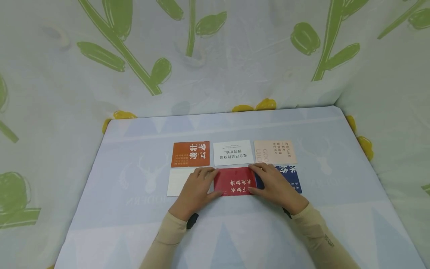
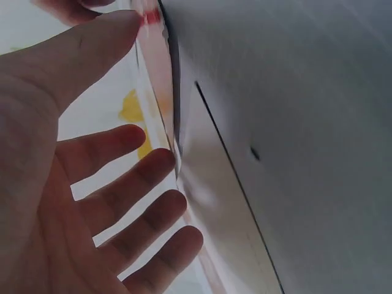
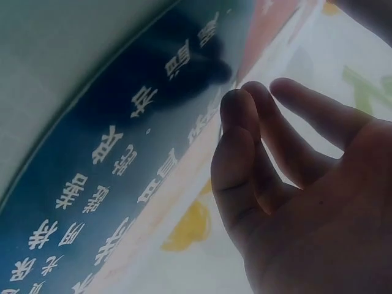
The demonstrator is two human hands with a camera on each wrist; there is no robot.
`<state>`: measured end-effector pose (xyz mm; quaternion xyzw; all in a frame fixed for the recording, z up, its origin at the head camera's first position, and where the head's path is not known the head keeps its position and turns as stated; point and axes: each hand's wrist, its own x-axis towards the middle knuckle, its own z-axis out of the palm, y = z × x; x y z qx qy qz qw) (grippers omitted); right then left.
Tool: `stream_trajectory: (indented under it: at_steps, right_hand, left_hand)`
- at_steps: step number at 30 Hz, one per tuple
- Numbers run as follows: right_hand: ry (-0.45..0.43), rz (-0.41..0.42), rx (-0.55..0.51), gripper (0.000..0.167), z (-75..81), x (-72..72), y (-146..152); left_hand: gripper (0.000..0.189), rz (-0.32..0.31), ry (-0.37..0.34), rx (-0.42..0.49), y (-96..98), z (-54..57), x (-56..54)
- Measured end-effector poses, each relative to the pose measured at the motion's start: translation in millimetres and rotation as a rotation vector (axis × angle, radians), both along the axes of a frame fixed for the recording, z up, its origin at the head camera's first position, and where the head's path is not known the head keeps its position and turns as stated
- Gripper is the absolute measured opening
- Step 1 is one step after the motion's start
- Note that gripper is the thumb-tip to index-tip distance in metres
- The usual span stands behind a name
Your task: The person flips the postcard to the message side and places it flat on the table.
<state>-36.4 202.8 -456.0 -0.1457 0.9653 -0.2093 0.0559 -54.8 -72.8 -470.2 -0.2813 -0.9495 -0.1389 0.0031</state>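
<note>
A red card [image 1: 233,177] with white characters lies between the two hands in the head view, in the middle of the near row. My left hand [image 1: 195,188] touches its left edge with thumb and fingertips, the fingers spread and fairly straight in the left wrist view. Thumb and fingertips of my right hand [image 1: 277,188] rest at its right edge. Under the left hand lies a plain white card [image 1: 175,183], partly hidden. The right hand partly covers a dark blue card [image 1: 291,175] with white characters, which fills much of the right wrist view [image 3: 116,141].
The far row holds an orange card [image 1: 183,155], a white card [image 1: 233,152] with small dark print and a pale pink card [image 1: 282,151]. They lie on a table [image 1: 235,220] under a pale blue patterned cloth. Leaf-print fabric [image 1: 235,74] hangs behind and beside it.
</note>
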Motion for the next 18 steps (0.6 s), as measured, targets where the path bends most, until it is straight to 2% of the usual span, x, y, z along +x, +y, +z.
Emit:
stream_trajectory:
  at_steps: [4, 11, 18]
  right_hand:
    - [0.009, 0.003, 0.025, 0.085, -1.6, -2.4, -2.1]
    - [0.043, 0.018, 0.061, 0.083, -5.7, -5.2, -5.1]
    - [-0.017, -0.008, 0.066, 0.082, -4.5, -6.6, -5.9]
  left_hand:
    - [0.076, 0.011, -0.015, -0.043, 5.9, -2.6, -0.7]
    - [0.074, 0.002, 0.016, -0.092, 9.9, -3.9, -2.2]
    - [0.064, -0.013, 0.049, -0.127, 11.1, -1.2, -2.9]
